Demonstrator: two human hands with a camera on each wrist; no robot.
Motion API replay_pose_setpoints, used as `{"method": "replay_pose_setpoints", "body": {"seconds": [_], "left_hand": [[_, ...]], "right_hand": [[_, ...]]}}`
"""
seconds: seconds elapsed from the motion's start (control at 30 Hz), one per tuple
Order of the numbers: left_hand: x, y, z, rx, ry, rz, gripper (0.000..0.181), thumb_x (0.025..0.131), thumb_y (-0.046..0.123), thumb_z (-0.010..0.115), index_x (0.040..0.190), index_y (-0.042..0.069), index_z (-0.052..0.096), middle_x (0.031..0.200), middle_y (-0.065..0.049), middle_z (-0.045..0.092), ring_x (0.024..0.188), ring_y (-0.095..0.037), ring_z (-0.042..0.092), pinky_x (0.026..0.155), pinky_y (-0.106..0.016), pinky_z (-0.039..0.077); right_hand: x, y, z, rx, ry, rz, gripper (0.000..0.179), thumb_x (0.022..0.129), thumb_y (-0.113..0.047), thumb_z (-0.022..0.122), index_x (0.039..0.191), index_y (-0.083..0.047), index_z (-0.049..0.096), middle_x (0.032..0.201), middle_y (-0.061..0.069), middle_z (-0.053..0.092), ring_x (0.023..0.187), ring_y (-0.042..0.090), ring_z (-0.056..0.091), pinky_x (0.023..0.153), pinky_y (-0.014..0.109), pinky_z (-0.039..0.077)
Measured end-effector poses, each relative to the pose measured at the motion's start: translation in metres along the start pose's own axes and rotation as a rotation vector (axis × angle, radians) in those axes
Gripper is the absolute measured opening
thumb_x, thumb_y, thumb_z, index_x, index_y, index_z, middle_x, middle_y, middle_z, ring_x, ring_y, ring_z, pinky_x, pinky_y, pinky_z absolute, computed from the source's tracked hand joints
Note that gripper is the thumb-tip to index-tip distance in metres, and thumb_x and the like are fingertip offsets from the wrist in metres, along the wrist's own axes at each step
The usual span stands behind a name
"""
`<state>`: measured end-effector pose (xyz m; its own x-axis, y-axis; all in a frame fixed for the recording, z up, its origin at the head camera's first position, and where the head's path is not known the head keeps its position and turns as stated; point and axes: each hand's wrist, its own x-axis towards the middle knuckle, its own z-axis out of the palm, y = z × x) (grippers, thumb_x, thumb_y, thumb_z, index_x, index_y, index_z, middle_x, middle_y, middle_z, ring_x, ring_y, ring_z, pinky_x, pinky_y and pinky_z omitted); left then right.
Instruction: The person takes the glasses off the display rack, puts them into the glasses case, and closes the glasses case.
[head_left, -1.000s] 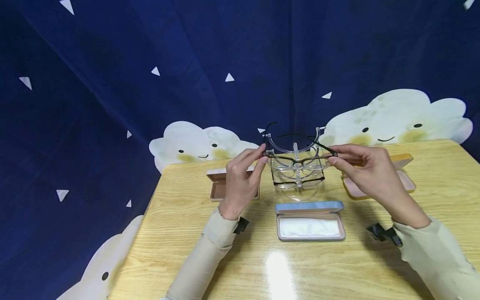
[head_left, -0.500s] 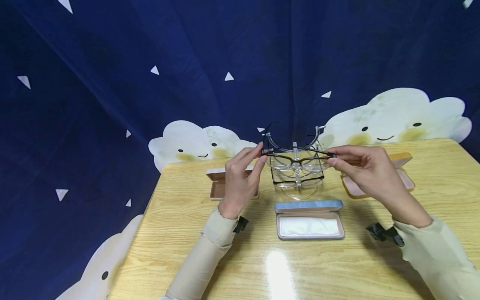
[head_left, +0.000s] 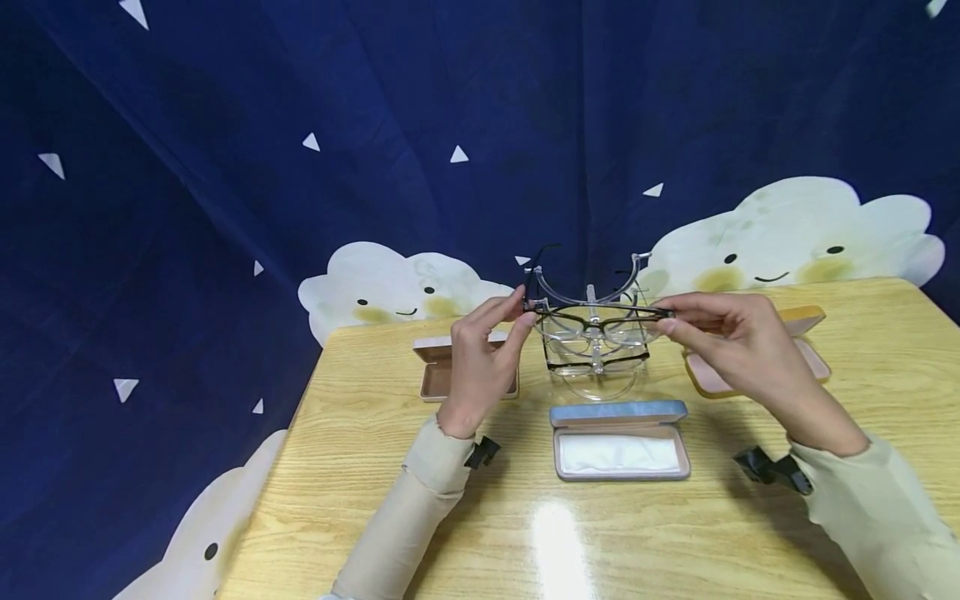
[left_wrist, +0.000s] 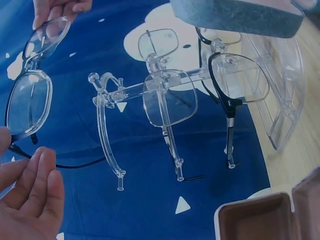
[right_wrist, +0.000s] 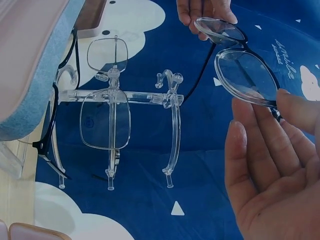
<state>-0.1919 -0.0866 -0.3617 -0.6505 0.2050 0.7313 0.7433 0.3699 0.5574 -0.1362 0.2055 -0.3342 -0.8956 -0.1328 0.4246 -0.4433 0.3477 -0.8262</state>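
Both hands hold a pair of black-browed eyeglasses (right_wrist: 247, 75) in front of the top of a clear display stand (right_wrist: 142, 97). My left hand (head_left: 480, 358) pinches the frame's left end at the hinge, its arm stretching out behind. At the other end, the fingers and thumb of my right hand (head_left: 738, 337) pinch the right hinge, where that arm lies folded across behind the lenses. Lower on the stand sit thin metal-rimmed glasses (left_wrist: 170, 97) and another black-browed pair (head_left: 562, 367).
An open blue glasses case (head_left: 618, 412) with a folded white cloth (head_left: 618, 455) lies before the stand. Left of it stands an open brown-lined case (head_left: 435, 381), partly behind my left hand. An open yellow case (head_left: 802, 321) with pink lining is at right.
The right arm of the held glasses has swung inward, from slanting back to lying along the lenses. Both hands stay in nearly the same place.
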Motion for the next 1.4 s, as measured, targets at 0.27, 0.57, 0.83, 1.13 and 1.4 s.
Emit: {"method": "replay_pose_setpoints", "body": {"seconds": [0.27, 0.57, 0.83, 1.13, 1.4], "left_hand": [[0.0003, 0.0012, -0.0017, -0.089, -0.017, -0.052, 0.035, 0.101, 0.012, 0.069, 0.132, -0.004, 0.068, 0.112, -0.015, 0.079, 0.095, -0.025, 0.077, 0.076, -0.025, 0.064], [0.0003, 0.0014, 0.0000, -0.113, -0.009, -0.042, 0.034, 0.101, 0.010, 0.069, 0.131, -0.006, 0.068, 0.112, -0.018, 0.079, 0.093, -0.027, 0.077, 0.067, -0.023, 0.063], [-0.0011, 0.0037, 0.0009, -0.117, 0.007, -0.039, 0.035, 0.101, 0.008, 0.067, 0.132, -0.008, 0.067, 0.112, -0.019, 0.079, 0.095, -0.029, 0.078, 0.064, -0.021, 0.062], [-0.0032, 0.0045, 0.0013, -0.095, 0.018, -0.025, 0.034, 0.102, 0.009, 0.065, 0.132, -0.007, 0.068, 0.111, -0.018, 0.079, 0.096, -0.028, 0.078, 0.069, -0.022, 0.063], [-0.0030, 0.0070, 0.0030, -0.132, 0.028, 0.014, 0.031, 0.105, 0.013, 0.062, 0.127, -0.006, 0.071, 0.108, -0.022, 0.079, 0.095, -0.029, 0.079, 0.078, -0.031, 0.066]], "right_hand": [[-0.0002, -0.0011, 0.0004, 0.001, 0.003, -0.019, 0.022, 0.094, 0.006, 0.071, 0.115, 0.007, 0.075, 0.101, -0.025, 0.077, 0.088, -0.007, 0.075, 0.075, 0.010, 0.059], [-0.0013, -0.0031, -0.0013, 0.011, -0.015, -0.046, 0.023, 0.094, 0.010, 0.069, 0.116, 0.009, 0.073, 0.099, -0.024, 0.078, 0.089, -0.005, 0.076, 0.077, 0.010, 0.059], [-0.0013, 0.0006, 0.0012, 0.043, -0.003, -0.050, 0.027, 0.092, 0.014, 0.069, 0.115, 0.002, 0.077, 0.098, -0.023, 0.079, 0.087, -0.005, 0.076, 0.075, 0.011, 0.059], [-0.0027, 0.0030, 0.0040, 0.058, -0.009, -0.034, 0.028, 0.092, 0.013, 0.069, 0.116, 0.001, 0.077, 0.099, -0.020, 0.079, 0.088, -0.005, 0.076, 0.074, 0.010, 0.059], [-0.0011, 0.0059, 0.0039, 0.059, -0.002, -0.043, 0.032, 0.092, 0.014, 0.069, 0.115, -0.006, 0.078, 0.098, -0.022, 0.079, 0.087, -0.006, 0.075, 0.073, 0.009, 0.058]]}}
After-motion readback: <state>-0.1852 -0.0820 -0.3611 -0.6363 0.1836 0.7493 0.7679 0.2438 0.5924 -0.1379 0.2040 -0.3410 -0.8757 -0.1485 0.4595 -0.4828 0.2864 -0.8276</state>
